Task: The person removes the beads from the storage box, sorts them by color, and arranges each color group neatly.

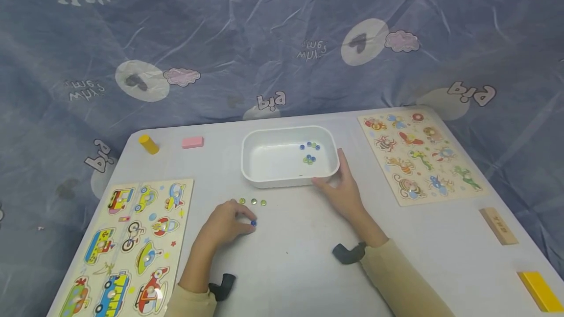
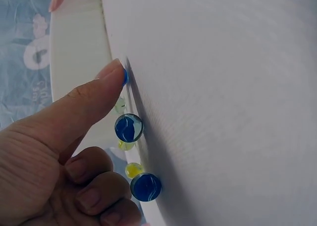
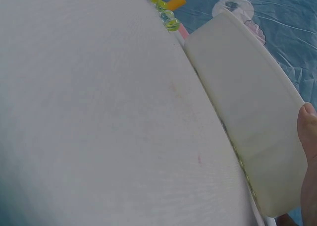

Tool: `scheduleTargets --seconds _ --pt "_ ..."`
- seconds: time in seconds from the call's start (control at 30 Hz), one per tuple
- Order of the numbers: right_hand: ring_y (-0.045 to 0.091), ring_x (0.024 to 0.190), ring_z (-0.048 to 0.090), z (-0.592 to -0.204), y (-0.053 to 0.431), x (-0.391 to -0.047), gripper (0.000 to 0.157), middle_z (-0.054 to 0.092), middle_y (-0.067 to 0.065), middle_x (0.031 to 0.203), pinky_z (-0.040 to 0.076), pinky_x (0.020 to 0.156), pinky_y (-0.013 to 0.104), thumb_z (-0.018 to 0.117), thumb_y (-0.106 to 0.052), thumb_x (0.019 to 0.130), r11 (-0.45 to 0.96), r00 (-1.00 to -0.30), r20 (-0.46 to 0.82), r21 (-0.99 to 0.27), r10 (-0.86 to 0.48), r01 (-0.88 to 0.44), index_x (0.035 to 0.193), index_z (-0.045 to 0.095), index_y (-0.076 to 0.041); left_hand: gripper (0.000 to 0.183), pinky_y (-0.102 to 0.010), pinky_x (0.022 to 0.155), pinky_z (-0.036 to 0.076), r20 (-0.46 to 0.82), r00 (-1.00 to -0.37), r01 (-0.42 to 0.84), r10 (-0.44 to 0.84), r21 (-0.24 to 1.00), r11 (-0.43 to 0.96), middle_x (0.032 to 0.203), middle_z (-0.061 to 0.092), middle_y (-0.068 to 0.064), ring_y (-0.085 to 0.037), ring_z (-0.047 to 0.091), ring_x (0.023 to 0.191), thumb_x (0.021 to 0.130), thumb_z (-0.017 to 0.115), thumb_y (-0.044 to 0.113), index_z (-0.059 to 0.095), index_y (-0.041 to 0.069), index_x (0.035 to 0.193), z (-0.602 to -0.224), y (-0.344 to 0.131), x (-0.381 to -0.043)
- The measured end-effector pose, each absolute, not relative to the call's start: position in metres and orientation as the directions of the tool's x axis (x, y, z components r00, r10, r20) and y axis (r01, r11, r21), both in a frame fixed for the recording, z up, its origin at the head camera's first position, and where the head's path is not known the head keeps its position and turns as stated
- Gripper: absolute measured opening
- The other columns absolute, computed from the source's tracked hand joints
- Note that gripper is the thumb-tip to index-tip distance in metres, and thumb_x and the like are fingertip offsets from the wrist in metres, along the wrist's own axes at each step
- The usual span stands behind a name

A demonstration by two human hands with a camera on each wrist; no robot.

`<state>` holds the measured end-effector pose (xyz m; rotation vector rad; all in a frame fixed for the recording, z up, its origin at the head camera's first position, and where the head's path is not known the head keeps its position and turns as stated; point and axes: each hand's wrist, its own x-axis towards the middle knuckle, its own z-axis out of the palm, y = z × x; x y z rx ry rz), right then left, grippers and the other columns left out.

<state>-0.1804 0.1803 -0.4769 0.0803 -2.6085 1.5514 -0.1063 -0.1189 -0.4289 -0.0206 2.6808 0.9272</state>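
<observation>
My left hand (image 1: 224,226) is low over the table, thumb and forefinger pinching a blue marble (image 1: 253,223). In the left wrist view the thumb mostly hides that marble; two more blue marbles (image 2: 129,128) lie on the table below it, screened by the hand in the head view. Just beyond the fingers, three yellow-green marbles (image 1: 253,201) form a short row. A white plastic tray (image 1: 264,180) stands past them, with several blue and green marbles (image 1: 310,153) at its right side. My right hand (image 1: 343,192) grips the tray's right front corner, thumb on the near rim.
At the left lies a wooden vehicle puzzle board (image 1: 182,219), at the right an insect puzzle board (image 1: 392,185). A yellow cylinder (image 1: 149,144) and a pink block (image 1: 192,142) sit at the back left. A wooden block (image 1: 499,226) and a yellow block (image 1: 540,291) lie near the right edge.
</observation>
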Motion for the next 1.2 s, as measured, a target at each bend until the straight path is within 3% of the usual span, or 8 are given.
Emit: scheduleTargets --seconds 0.23,0.57,0.77,0.9,1.0,1.07,1.2 --pt "0.019 0.148 0.009 -0.476 0.181 -0.181 0.105 0.011 -0.014 0.158 0.012 0.116 0.055 0.073 -0.052 0.075 0.473 -0.994 0.110 -0.876 0.008 -0.093 0.150 0.003 -0.037 0.020 -0.043 0.088 0.047 -0.277 -0.957 -0.103 0.088 0.604 0.790 0.104 0.066 0.001 -0.020 0.058 0.103 0.068 0.083 0.018 0.073 0.028 0.082 -0.428 -0.119 -0.106" --pt "0.018 0.148 0.009 -0.477 0.181 -0.182 0.106 0.011 -0.016 0.157 0.013 0.116 0.054 0.074 -0.051 0.075 0.472 -0.992 0.122 -0.876 0.017 -0.100 0.152 0.004 -0.032 0.021 -0.046 0.094 0.045 -0.257 -0.965 -0.129 0.052 0.637 0.760 0.115 0.065 0.000 -0.022 0.056 0.111 0.068 0.083 0.021 0.073 0.028 0.085 -0.418 -0.121 -0.104" --pt "0.019 0.148 0.009 -0.476 0.182 -0.182 0.105 0.011 -0.014 0.158 0.013 0.116 0.054 0.074 -0.051 0.075 0.470 -0.992 0.127 -0.876 0.012 -0.107 0.152 0.004 -0.031 0.021 -0.046 0.092 0.046 -0.194 -0.979 -0.079 0.067 0.658 0.749 0.108 0.066 0.007 -0.024 0.057 0.112 0.071 0.082 0.024 0.073 0.029 0.090 -0.392 -0.121 -0.103" --pt "0.020 0.148 0.009 -0.475 0.182 -0.182 0.105 0.011 -0.013 0.158 0.012 0.116 0.054 0.073 -0.051 0.075 0.472 -0.993 0.120 -0.876 0.011 -0.101 0.151 0.003 -0.034 0.023 -0.037 0.077 0.048 -0.105 -0.987 0.016 0.119 0.678 0.735 0.089 0.062 0.008 -0.018 0.058 0.094 0.075 0.079 0.027 0.072 0.031 0.097 -0.367 -0.114 -0.107" --pt "0.020 0.148 0.009 -0.475 0.182 -0.181 0.105 0.010 -0.014 0.158 0.013 0.116 0.054 0.073 -0.054 0.074 0.479 -0.994 0.106 -0.873 0.018 -0.085 0.151 0.003 -0.036 0.026 -0.029 0.061 0.041 -0.035 -0.987 0.094 0.158 0.674 0.733 0.075 0.052 0.003 -0.016 0.047 0.071 0.078 0.077 0.030 0.070 0.029 0.103 -0.353 -0.103 -0.117" --pt "0.020 0.148 0.010 -0.476 0.182 -0.180 0.106 0.010 -0.015 0.157 0.014 0.116 0.054 0.073 -0.056 0.073 0.486 -0.995 0.095 -0.871 0.024 -0.071 0.151 0.003 -0.037 0.028 -0.028 0.055 0.038 -0.002 -0.982 0.138 0.188 0.671 0.728 0.071 0.046 -0.001 -0.016 0.042 0.064 0.080 0.075 0.031 0.069 0.027 0.107 -0.347 -0.094 -0.127" --pt "0.021 0.148 0.009 -0.478 0.182 -0.180 0.107 0.009 -0.016 0.157 0.014 0.115 0.055 0.072 -0.059 0.072 0.496 -0.997 0.076 -0.867 0.026 -0.053 0.150 0.002 -0.038 0.023 -0.028 0.054 0.040 0.010 -0.967 0.199 0.254 0.651 0.733 0.077 0.052 0.002 -0.016 0.044 0.063 0.082 0.073 0.030 0.068 0.025 0.105 -0.344 -0.078 -0.154"
